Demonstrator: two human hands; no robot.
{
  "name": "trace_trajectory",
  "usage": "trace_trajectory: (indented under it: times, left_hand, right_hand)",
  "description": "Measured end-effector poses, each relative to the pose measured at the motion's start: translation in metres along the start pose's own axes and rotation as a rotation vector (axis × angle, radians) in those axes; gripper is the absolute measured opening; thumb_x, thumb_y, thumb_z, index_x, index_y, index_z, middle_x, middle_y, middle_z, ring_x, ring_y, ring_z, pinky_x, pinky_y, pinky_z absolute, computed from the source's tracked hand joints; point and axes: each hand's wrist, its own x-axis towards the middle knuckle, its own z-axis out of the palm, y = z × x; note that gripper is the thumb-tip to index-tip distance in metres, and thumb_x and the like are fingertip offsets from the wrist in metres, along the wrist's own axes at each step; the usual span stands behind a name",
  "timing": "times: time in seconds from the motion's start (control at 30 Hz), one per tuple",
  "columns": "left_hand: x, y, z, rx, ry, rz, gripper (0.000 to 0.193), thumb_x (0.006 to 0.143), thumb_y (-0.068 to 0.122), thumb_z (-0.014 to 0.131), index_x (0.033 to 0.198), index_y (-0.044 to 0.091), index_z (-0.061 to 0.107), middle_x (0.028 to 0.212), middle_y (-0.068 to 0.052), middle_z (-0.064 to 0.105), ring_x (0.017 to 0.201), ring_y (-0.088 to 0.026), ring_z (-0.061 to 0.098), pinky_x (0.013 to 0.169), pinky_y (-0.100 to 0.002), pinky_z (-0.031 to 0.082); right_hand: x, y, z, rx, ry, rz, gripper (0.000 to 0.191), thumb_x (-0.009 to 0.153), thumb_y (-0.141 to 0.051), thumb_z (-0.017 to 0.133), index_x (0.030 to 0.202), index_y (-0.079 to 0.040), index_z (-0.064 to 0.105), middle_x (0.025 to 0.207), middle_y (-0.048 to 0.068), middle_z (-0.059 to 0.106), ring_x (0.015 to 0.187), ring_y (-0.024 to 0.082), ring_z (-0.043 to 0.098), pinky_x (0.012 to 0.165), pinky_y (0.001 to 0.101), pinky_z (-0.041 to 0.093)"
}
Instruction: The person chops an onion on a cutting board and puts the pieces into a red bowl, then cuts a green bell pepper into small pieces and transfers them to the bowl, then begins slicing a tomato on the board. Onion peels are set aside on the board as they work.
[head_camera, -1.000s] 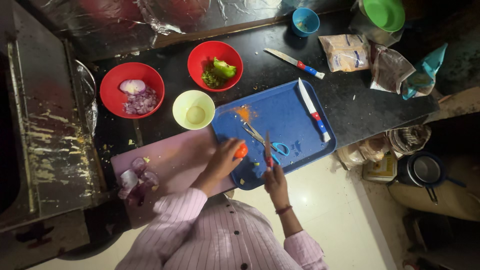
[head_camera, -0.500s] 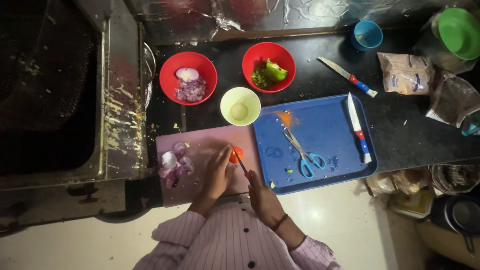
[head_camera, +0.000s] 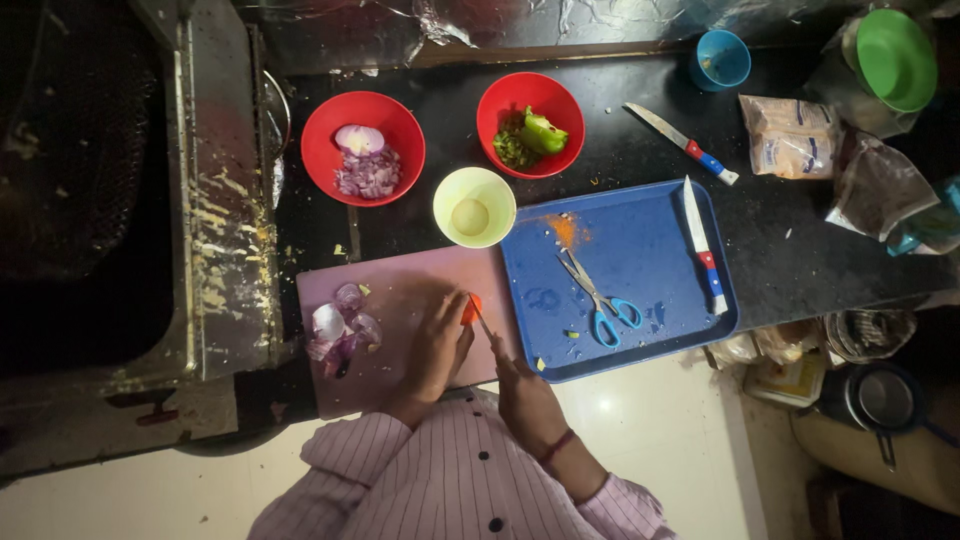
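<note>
The left hand (head_camera: 437, 345) presses a small orange-red piece (head_camera: 471, 308) onto the pink board (head_camera: 400, 300), at the board's right edge just beside the blue tray (head_camera: 650, 250). The right hand (head_camera: 525, 390) grips a small knife (head_camera: 482, 320), its blade touching the piece. A second ago both hands worked over the tray's near left corner; since then they have shifted left onto the board, with the piece and knife. Scissors (head_camera: 600, 300) lie on the tray. Onion pieces (head_camera: 340, 330) sit at the board's left.
</note>
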Motion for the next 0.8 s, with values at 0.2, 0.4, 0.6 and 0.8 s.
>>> trace_trajectory:
  times: [0.2,0.4,0.6,0.8]
  left_hand:
    - [0.0,-0.008,0.005,-0.023,0.009,0.039,0.049,0.09,0.001,0.068,0.138,-0.003,0.055,0.136,-0.024,0.06,0.12,-0.043,0.063,0.1,-0.044,0.053]
    - [0.002,-0.01,0.006,-0.04,0.005,0.011,0.047,0.091,0.004,0.068,0.136,-0.001,0.055,0.133,-0.025,0.06,0.114,-0.046,0.063,0.094,-0.046,0.053]
    - [0.011,-0.01,0.0,-0.018,-0.067,0.012,0.051,0.087,0.005,0.071,0.134,0.0,0.054,0.128,-0.026,0.06,0.111,-0.047,0.062,0.093,-0.049,0.052]
    - [0.012,-0.012,0.007,0.03,-0.114,-0.071,0.057,0.087,0.005,0.069,0.141,-0.001,0.052,0.133,-0.032,0.055,0.113,-0.048,0.059,0.093,-0.048,0.052]
  right_hand:
    - [0.025,0.006,0.015,0.025,0.074,-0.093,0.059,0.1,-0.008,0.053,0.156,-0.008,0.033,0.091,0.023,0.069,0.074,0.042,0.068,0.063,0.0502,0.053]
    - [0.022,0.013,0.024,0.047,0.063,-0.114,0.061,0.098,-0.005,0.051,0.157,-0.007,0.035,0.088,0.024,0.068,0.07,0.043,0.066,0.059,0.0506,0.052]
    - [0.023,0.019,0.037,-0.088,-0.076,-0.032,0.066,0.096,-0.006,0.055,0.158,-0.008,0.032,0.084,0.022,0.066,0.068,0.04,0.067,0.063,0.049,0.054]
    - [0.027,0.03,0.049,0.037,0.125,-0.194,0.076,0.081,0.005,0.055,0.154,-0.005,0.038,0.092,0.023,0.067,0.077,0.041,0.067,0.067,0.0479,0.054]
